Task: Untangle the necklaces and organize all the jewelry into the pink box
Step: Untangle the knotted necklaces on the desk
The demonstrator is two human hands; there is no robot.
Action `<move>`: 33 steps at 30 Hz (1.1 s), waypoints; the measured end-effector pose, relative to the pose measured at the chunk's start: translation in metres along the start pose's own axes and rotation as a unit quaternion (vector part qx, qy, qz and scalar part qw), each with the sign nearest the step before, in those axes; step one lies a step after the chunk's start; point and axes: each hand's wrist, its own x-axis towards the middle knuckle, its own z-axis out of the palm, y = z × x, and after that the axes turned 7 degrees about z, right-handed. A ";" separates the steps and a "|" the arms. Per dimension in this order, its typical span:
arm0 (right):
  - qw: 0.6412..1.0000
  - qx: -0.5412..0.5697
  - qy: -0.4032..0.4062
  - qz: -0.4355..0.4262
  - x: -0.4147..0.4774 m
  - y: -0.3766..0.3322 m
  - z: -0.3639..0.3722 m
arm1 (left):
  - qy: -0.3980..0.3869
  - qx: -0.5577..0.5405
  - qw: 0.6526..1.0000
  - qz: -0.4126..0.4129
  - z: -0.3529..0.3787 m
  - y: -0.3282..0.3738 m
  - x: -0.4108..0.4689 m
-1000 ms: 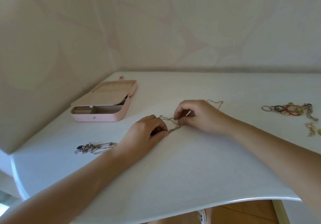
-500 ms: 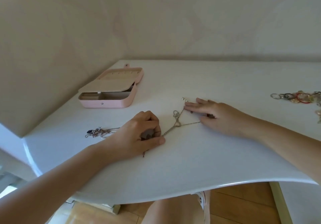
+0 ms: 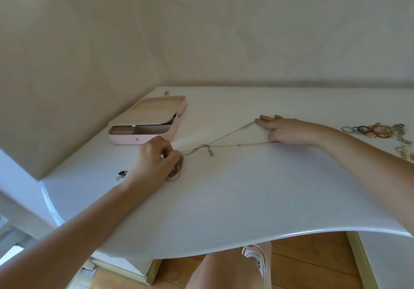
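Observation:
Thin tangled necklace chains (image 3: pixel 226 142) lie stretched across the white table (image 3: pixel 224 199), with a knot (image 3: pixel 207 147) near the middle. My left hand (image 3: pixel 154 160) pinches the chains at their left end, and a bunched heap of chain (image 3: pixel 175 173) lies under its palm. My right hand (image 3: pixel 284 129) lies flat with straight fingers, pressing the two right chain ends onto the table. The pink box (image 3: pixel 145 120) stands open at the back left, its lid laid back.
A silver piece with a dark stone (image 3: pixel 122 174) lies left of my left wrist. A heap of rings and other jewelry (image 3: pixel 378 130) sits at the far right. Walls close the back and left. The table's front edge curves above my knee.
My right hand has slid right and away from me, pulling the chains out long and taut. My left hand shifted left, still pinching. The view moved closer.

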 end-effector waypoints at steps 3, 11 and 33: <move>1.000 -0.020 0.008 0.014 0.006 0.002 0.000 | -0.003 0.058 0.998 -0.027 0.004 -0.003 0.000; 0.984 -0.073 0.162 -0.008 0.019 -0.017 -0.001 | 0.028 0.066 0.995 0.075 0.009 0.003 0.003; 0.979 0.012 0.041 -0.201 0.026 -0.061 0.033 | -0.120 -0.002 0.990 0.069 0.037 0.021 0.047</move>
